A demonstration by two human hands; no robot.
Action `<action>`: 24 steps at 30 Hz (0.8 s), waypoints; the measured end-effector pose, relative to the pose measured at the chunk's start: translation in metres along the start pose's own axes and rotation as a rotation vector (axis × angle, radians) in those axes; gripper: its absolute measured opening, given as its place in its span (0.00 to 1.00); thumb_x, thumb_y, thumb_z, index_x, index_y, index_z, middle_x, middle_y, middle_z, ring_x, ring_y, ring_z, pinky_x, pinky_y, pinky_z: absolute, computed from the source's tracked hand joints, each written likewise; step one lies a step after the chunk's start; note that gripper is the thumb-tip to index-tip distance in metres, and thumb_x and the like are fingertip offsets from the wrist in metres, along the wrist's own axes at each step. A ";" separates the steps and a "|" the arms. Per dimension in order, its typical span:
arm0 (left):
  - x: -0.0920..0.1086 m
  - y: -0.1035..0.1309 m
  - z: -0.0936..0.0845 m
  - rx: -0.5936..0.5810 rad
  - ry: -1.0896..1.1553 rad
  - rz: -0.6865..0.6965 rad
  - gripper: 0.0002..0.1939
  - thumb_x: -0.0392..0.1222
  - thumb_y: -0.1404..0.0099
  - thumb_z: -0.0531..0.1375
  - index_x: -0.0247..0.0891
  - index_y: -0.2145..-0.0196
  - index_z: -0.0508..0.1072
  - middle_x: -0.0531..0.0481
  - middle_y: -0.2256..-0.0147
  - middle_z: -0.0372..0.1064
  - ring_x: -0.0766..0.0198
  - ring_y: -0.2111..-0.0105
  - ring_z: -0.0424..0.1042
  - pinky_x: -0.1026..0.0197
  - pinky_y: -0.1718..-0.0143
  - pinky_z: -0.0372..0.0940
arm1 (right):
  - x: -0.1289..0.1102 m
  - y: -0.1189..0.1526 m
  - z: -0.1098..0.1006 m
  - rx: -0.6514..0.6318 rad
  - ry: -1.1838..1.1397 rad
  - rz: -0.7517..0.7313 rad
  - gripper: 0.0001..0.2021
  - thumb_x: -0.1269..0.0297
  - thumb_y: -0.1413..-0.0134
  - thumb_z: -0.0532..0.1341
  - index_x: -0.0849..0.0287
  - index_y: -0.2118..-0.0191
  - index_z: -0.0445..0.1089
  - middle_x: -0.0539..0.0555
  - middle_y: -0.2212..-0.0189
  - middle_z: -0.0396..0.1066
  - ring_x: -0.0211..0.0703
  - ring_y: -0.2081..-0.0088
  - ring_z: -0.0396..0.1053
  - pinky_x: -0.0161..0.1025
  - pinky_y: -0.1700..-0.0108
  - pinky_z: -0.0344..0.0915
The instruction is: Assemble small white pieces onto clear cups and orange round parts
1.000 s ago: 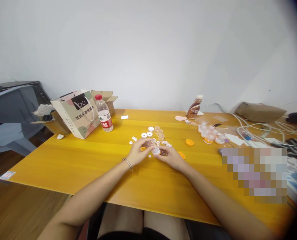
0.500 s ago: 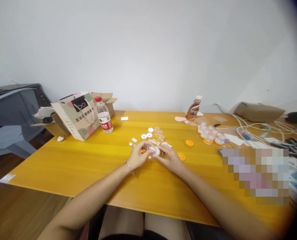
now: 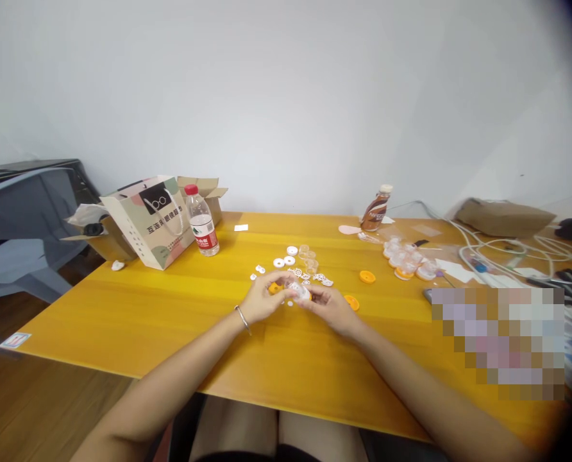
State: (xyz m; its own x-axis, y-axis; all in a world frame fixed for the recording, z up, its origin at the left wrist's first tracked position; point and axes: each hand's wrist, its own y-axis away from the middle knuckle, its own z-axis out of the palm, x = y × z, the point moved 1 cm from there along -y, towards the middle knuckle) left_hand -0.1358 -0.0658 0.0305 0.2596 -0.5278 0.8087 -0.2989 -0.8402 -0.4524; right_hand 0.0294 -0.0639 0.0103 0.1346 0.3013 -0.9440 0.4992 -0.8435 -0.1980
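Between my two hands is a small round clear-and-white plastic piece (image 3: 300, 290) with an orange rim. My left hand (image 3: 264, 298) grips its left side with thumb and fingers. On its right side, the fingers of my right hand (image 3: 331, 308) close on it. Beyond my fingertips lie white gear-like parts (image 3: 322, 279), white rings (image 3: 290, 260) and clear cups (image 3: 308, 256). An orange disc (image 3: 352, 303) rests beside my right hand, and another orange disc (image 3: 367, 276) lies farther right. One more orange part (image 3: 275, 289) shows behind my left fingers. Tiny white parts (image 3: 259, 269) lie to the left.
A water bottle (image 3: 202, 224), a paper bag (image 3: 151, 224) and a cardboard box (image 3: 213, 192) stand at the back left. A brown drink bottle (image 3: 377, 208) stands at the back right, near a cluster of clear-and-orange pieces (image 3: 406, 260). Cables (image 3: 463, 240) and papers spread at the right.
Both hands stay together around the plastic piece, which has turned slightly in my fingers. The whole view has shifted a little.
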 end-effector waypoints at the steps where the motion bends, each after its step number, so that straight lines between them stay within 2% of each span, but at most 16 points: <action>1: 0.002 0.001 0.001 0.037 -0.054 0.001 0.11 0.40 0.47 0.59 0.34 0.65 0.70 0.48 0.67 0.70 0.66 0.67 0.66 0.65 0.62 0.60 | -0.002 0.001 0.000 0.027 0.090 -0.039 0.14 0.54 0.54 0.57 0.59 0.64 0.68 0.50 0.73 0.66 0.38 0.72 0.60 0.34 0.69 0.57; 4: 0.004 0.003 0.004 0.101 -0.180 -0.030 0.10 0.44 0.48 0.59 0.34 0.70 0.70 0.51 0.72 0.69 0.69 0.72 0.65 0.67 0.67 0.59 | -0.006 0.005 0.000 0.157 0.376 -0.169 0.13 0.57 0.52 0.56 0.58 0.62 0.68 0.52 0.72 0.64 0.38 0.72 0.59 0.35 0.69 0.57; 6: 0.001 0.004 0.005 0.096 -0.273 -0.093 0.14 0.49 0.47 0.58 0.34 0.74 0.69 0.53 0.78 0.66 0.70 0.77 0.63 0.69 0.74 0.57 | -0.007 0.007 0.001 0.216 0.509 -0.269 0.13 0.59 0.50 0.56 0.58 0.60 0.67 0.53 0.72 0.64 0.40 0.70 0.60 0.37 0.66 0.58; 8: -0.003 0.004 0.004 0.056 -0.396 -0.158 0.19 0.54 0.47 0.56 0.33 0.79 0.68 0.55 0.83 0.62 0.71 0.81 0.60 0.69 0.78 0.53 | -0.007 0.008 0.003 0.203 0.573 -0.331 0.12 0.60 0.50 0.55 0.57 0.60 0.66 0.54 0.71 0.64 0.42 0.68 0.60 0.38 0.64 0.59; 10: -0.004 0.004 0.002 -0.004 -0.498 -0.184 0.22 0.56 0.45 0.52 0.34 0.82 0.67 0.55 0.85 0.59 0.72 0.82 0.57 0.68 0.79 0.51 | -0.007 0.007 0.003 0.149 0.570 -0.322 0.12 0.59 0.50 0.56 0.57 0.60 0.67 0.54 0.72 0.64 0.41 0.69 0.60 0.38 0.65 0.59; 12: 0.000 0.003 -0.002 -0.047 -0.520 -0.150 0.20 0.54 0.42 0.50 0.35 0.77 0.69 0.54 0.82 0.61 0.70 0.80 0.59 0.68 0.76 0.54 | -0.006 0.004 0.003 0.106 0.527 -0.271 0.13 0.58 0.51 0.56 0.57 0.61 0.68 0.52 0.74 0.64 0.39 0.72 0.60 0.36 0.68 0.60; 14: 0.007 0.002 -0.007 -0.100 -0.437 -0.056 0.16 0.51 0.41 0.51 0.37 0.65 0.69 0.51 0.72 0.67 0.67 0.73 0.64 0.66 0.69 0.58 | -0.006 0.001 0.001 0.096 0.482 -0.223 0.12 0.57 0.50 0.55 0.57 0.62 0.69 0.51 0.75 0.64 0.38 0.73 0.59 0.35 0.70 0.59; 16: 0.014 0.001 -0.012 -0.190 -0.305 0.067 0.16 0.45 0.41 0.53 0.39 0.55 0.64 0.47 0.60 0.65 0.64 0.63 0.65 0.64 0.62 0.59 | -0.005 0.000 -0.001 0.093 0.454 -0.202 0.13 0.57 0.50 0.55 0.58 0.63 0.69 0.51 0.75 0.64 0.37 0.74 0.58 0.34 0.71 0.58; 17: 0.016 0.000 -0.013 -0.249 -0.246 0.118 0.17 0.43 0.41 0.53 0.40 0.54 0.63 0.46 0.56 0.63 0.64 0.59 0.64 0.63 0.59 0.59 | -0.005 0.000 -0.002 0.094 0.447 -0.199 0.13 0.57 0.50 0.55 0.58 0.62 0.69 0.51 0.75 0.64 0.36 0.74 0.58 0.34 0.71 0.58; 20: 0.015 -0.001 -0.017 -0.326 -0.175 0.166 0.13 0.38 0.41 0.53 0.39 0.57 0.67 0.46 0.58 0.65 0.64 0.60 0.65 0.63 0.58 0.59 | -0.006 0.001 -0.002 0.094 0.446 -0.199 0.13 0.57 0.51 0.56 0.57 0.61 0.68 0.51 0.74 0.64 0.37 0.74 0.58 0.34 0.71 0.58; 24: 0.007 -0.002 -0.018 -0.254 -0.292 0.076 0.11 0.39 0.42 0.54 0.36 0.62 0.69 0.48 0.67 0.69 0.67 0.69 0.67 0.66 0.66 0.61 | -0.006 0.003 0.003 0.093 0.492 -0.227 0.12 0.57 0.50 0.56 0.57 0.63 0.68 0.51 0.74 0.64 0.38 0.72 0.59 0.35 0.69 0.59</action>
State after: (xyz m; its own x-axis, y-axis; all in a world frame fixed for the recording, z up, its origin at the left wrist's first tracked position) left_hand -0.1498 -0.0654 0.0440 0.4674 -0.6308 0.6194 -0.5352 -0.7595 -0.3698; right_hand 0.0275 -0.0692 0.0145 0.4280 0.6340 -0.6440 0.4876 -0.7620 -0.4262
